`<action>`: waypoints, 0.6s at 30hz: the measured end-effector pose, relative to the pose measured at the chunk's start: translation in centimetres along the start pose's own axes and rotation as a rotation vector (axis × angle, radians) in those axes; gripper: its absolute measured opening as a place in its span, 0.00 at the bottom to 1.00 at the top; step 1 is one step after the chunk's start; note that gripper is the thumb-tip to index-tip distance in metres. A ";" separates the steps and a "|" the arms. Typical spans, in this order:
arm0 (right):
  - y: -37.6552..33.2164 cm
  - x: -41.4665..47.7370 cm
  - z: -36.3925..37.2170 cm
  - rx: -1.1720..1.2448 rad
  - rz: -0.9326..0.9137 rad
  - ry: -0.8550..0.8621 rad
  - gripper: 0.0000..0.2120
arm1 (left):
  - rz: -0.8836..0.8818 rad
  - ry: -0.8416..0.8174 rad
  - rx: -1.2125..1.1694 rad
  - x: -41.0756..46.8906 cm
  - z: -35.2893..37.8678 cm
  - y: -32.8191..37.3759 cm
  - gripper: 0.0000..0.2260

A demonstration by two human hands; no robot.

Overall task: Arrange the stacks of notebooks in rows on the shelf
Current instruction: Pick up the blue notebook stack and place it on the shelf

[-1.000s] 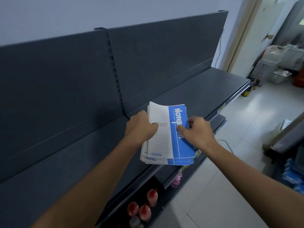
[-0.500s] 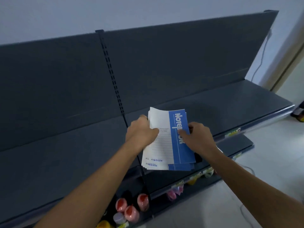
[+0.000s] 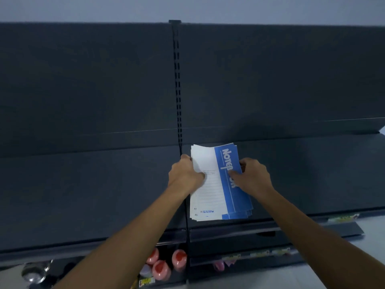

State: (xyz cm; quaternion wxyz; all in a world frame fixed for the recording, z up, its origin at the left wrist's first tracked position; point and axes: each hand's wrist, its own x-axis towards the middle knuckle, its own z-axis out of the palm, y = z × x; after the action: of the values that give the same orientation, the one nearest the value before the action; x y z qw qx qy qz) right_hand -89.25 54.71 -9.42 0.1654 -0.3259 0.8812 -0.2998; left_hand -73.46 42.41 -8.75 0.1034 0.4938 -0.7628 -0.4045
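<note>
Head view: my left hand (image 3: 184, 174) and right hand (image 3: 253, 176) grasp the fanned stack of blue-and-white paper notebooks (image 3: 208, 195) over the dark grey metal shelf (image 3: 104, 195); I'd square its edges before release.

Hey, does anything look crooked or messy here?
Yes. The notebook stack, gripped by the left hand and right hand, is fanned out: covers stagger at its near and right edges instead of lining up.

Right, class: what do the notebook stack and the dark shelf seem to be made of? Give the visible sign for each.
The notebook stack: thin paper, smooth printed covers; its fanned edges curl slightly. The shelf: probably painted sheet metal, matte dark grey; the slotted upright and thin flat panels suggest it.
</note>
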 end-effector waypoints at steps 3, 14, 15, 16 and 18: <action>0.3 1.5 0.9 -0.027 0.019 -0.055 0.08 | -0.046 -0.009 -0.018 1.2 0.8 -0.5 0.18; 1.1 5.9 2.7 -0.068 0.029 -0.167 0.09 | -0.164 0.061 0.056 3.8 2.5 -0.7 0.12; 1.1 6.0 2.8 -0.070 0.024 -0.167 0.10 | -0.172 0.064 0.071 3.8 2.5 -0.7 0.12; 1.1 6.0 2.8 -0.069 0.022 -0.169 0.10 | -0.178 0.068 0.086 3.8 2.5 -0.6 0.12; 1.2 6.1 2.7 -0.073 0.019 -0.167 0.11 | -0.181 0.082 0.123 3.7 2.7 -0.6 0.12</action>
State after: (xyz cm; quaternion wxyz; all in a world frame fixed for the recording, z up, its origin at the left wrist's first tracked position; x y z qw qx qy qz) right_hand -92.94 50.22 -12.89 0.2292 -0.3473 0.8778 -0.2375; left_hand -76.39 40.61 -11.80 0.0669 0.5822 -0.7337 -0.3440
